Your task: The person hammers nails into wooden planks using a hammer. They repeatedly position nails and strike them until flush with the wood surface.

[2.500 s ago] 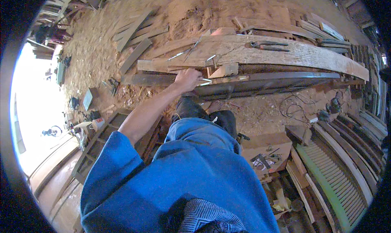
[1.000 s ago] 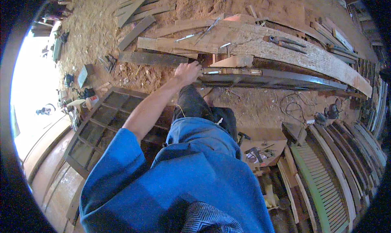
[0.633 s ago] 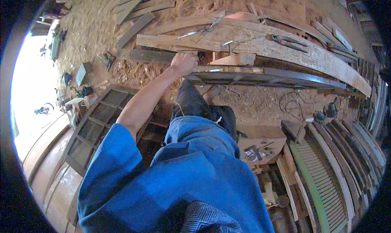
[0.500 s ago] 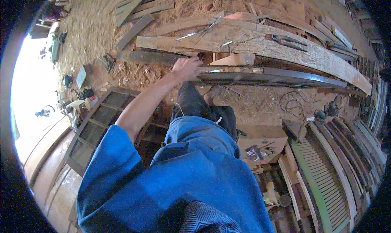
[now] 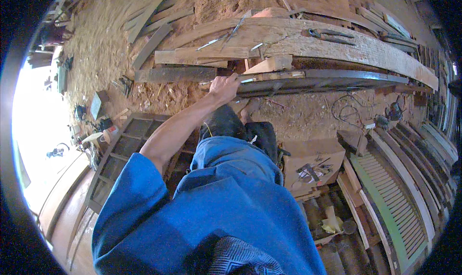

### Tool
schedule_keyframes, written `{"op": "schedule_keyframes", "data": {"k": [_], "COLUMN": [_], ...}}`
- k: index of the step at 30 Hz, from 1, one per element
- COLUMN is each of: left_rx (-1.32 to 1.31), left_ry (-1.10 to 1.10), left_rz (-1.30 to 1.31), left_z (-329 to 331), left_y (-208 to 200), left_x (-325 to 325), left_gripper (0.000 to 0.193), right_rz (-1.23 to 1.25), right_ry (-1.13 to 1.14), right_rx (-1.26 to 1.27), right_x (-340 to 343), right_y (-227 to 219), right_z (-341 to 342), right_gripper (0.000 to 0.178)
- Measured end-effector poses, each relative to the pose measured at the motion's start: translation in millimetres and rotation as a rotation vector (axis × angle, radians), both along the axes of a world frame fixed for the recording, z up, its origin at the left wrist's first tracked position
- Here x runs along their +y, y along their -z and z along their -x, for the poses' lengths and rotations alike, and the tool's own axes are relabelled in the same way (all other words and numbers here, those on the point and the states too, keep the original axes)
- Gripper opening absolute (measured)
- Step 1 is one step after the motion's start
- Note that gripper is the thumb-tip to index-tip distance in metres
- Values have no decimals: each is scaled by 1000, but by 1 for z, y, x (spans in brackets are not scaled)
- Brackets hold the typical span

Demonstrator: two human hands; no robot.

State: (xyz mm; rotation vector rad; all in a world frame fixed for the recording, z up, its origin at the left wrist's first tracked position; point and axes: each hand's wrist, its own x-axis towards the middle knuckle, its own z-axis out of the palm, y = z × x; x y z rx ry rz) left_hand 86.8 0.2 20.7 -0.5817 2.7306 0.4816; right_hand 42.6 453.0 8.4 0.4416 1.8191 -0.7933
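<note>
My left hand (image 5: 225,89) is closed over the left end of a long dark wooden frame (image 5: 327,84), which stands on its edge in front of my legs. Its fingers wrap over the upper edge, and the fingertips are partly hidden. Just beyond the hand, a pale wedge-shaped wood block (image 5: 270,64) rests against the planks. A long rough plank (image 5: 375,50) lies behind the frame, with dark pincers (image 5: 332,36) on top. My right hand is out of view.
A paned wooden frame (image 5: 111,160) leans at my left. At right, a box (image 5: 308,152) holds tools on top, beside a green slatted shutter (image 5: 373,205). A cable (image 5: 339,112) loops over the dirt floor near a power tool (image 5: 395,111). Loose boards (image 5: 151,46) lie far left.
My left hand has gone from lying over the frame's end with fingers spread to closing around it. The frame's left end now reaches further left under the hand. The whole view has shifted slightly.
</note>
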Motion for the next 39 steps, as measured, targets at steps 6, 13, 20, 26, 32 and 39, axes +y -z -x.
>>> {"op": "schedule_keyframes", "data": {"k": [6, 13, 20, 26, 32, 39], "left_rx": [4, 210, 436, 389, 420, 439], "left_ry": [48, -292, -354, -334, -330, -37], "left_rz": [3, -139, -338, -454, -562, -537], "left_z": [22, 71, 68, 75, 98, 122], "left_y": [-25, -95, -104, -101, -69, -41], "left_x": [-13, -40, -35, -20, -9, -2], "left_gripper": [19, 25, 30, 24, 24, 20], "right_rz": [6, 14, 32, 41, 66, 66], "right_ry": [32, 66, 128, 204, 317, 534], "right_rx": [-9, -19, -20, -23, -12, 43], "right_x": [4, 9, 6, 3, -10, -55], "right_y": [1, 4, 10, 15, 22, 35], "right_z": [-13, -28, -44, -66, -97, -125], "right_gripper": [42, 41, 41, 41, 41, 41]}}
